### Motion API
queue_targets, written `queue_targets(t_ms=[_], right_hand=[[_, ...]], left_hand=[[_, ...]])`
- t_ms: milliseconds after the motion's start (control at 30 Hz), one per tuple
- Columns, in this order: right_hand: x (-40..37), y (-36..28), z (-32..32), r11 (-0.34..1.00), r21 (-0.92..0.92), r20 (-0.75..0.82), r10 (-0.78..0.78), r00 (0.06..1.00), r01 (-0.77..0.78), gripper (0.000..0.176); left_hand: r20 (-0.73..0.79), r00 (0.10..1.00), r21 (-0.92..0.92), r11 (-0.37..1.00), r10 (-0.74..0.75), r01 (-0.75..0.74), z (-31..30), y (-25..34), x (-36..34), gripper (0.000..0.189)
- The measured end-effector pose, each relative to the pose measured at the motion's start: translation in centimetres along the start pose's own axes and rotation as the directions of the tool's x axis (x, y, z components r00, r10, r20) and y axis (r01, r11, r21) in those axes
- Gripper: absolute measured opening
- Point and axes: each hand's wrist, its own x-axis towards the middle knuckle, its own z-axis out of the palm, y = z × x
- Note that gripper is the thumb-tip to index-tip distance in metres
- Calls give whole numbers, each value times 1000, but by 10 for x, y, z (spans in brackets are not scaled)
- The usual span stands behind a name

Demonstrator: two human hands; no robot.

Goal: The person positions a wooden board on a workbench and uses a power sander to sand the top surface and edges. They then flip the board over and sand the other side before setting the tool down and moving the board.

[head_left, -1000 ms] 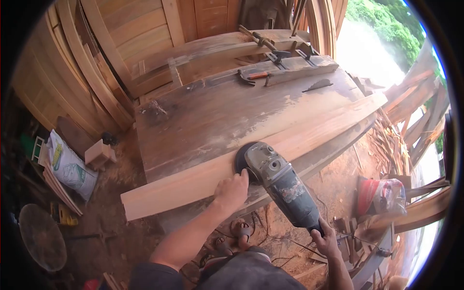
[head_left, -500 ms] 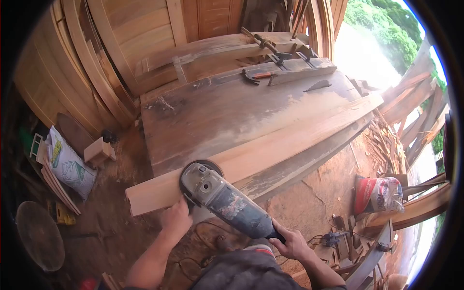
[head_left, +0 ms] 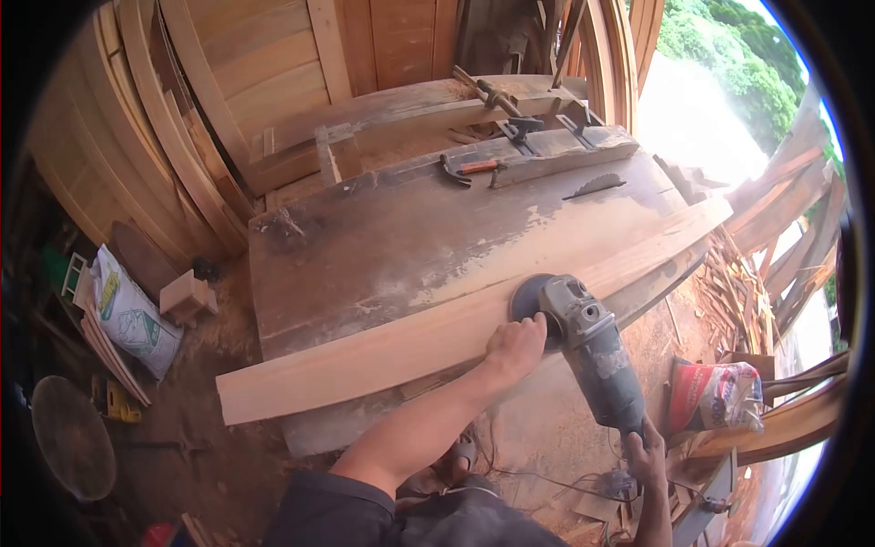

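Both hands hold a large angle grinder [head_left: 603, 372], grey and blue with worn paint. My left hand [head_left: 517, 348] is closed near its head, apparently round the side handle, which the fingers mostly hide. Around the rear handle my right hand [head_left: 645, 452] is wrapped. The dark round disc [head_left: 531, 301] lies against the face of a long pale wooden plank [head_left: 365, 358], right of the plank's middle. That plank slants across the front of a dusty wooden workbench [head_left: 365, 264].
A hammer [head_left: 471, 170] lies at the bench's back, near a clamp [head_left: 497, 98] and a saw blade [head_left: 594, 187] poking through the top. Sacks stand left [head_left: 135, 310] and right [head_left: 715, 395]. A cord [head_left: 538, 474] trails over the floor. Wooden panels [head_left: 246, 55] lean behind.
Both hands have carried the grinder rightward along the plank, from near its left end to right of the middle. My left arm now reaches farther across. The view has shifted slightly.
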Motion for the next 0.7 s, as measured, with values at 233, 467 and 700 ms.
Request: queue_targets(t_ms=[233,467,700], right_hand=[[21,41,-25,995,-34,-48,-98,994,97,63],[-28,-26,39,1000,2,120,27,992,-28,63],[-80,-56,133,997,-25,236,-70,969,78,69]], left_hand=[[-80,994,1,997,73,-73,26,29,48,16],[-33,998,-5,999,-54,54,-4,-40,-59,17],[-49,974,-2,975,-223,223,-50,-127,-208,16]])
